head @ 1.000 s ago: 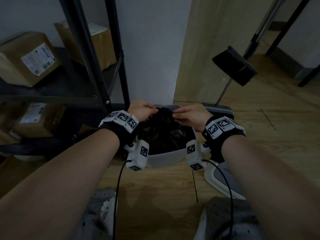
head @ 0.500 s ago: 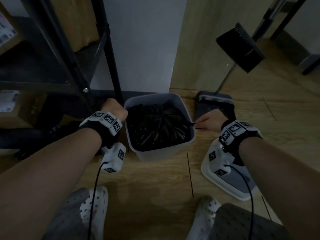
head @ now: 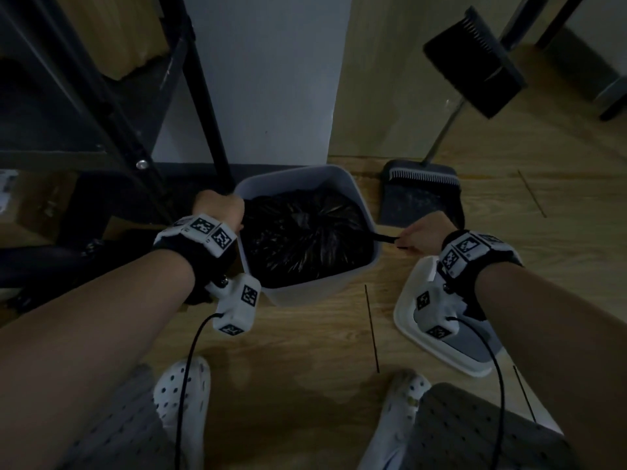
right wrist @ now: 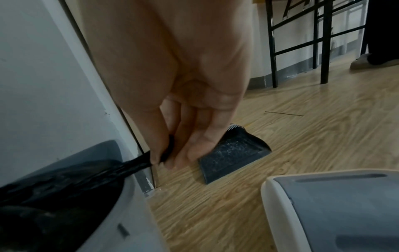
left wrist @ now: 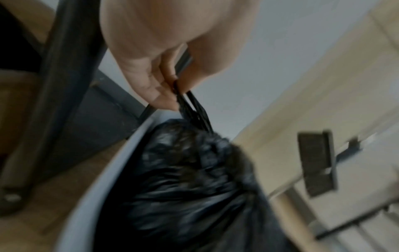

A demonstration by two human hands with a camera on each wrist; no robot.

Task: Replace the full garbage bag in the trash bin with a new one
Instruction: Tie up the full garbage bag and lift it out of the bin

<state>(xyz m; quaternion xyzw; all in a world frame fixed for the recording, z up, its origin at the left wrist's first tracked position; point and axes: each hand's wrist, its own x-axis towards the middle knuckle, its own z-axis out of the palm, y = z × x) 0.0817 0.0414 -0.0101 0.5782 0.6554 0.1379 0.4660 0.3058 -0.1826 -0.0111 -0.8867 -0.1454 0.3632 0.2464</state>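
A white trash bin stands on the wooden floor with a full black garbage bag cinched inside it. My left hand is at the bin's left rim and pinches the bag's black drawstring. My right hand is just past the right rim and pinches the other drawstring end, pulled taut outward. In the left wrist view the bag's gathered top bunches below the string. The bin wall shows in the right wrist view.
The bin's white and grey lid lies on the floor at my right. A dark dustpan and its broom lean behind it. A black metal shelf frame stands left of the bin. My white shoes are below.
My hands have moved apart from the bag's middle to the bin's left and right sides, drawing the strings outward. The bag's mouth has closed up.
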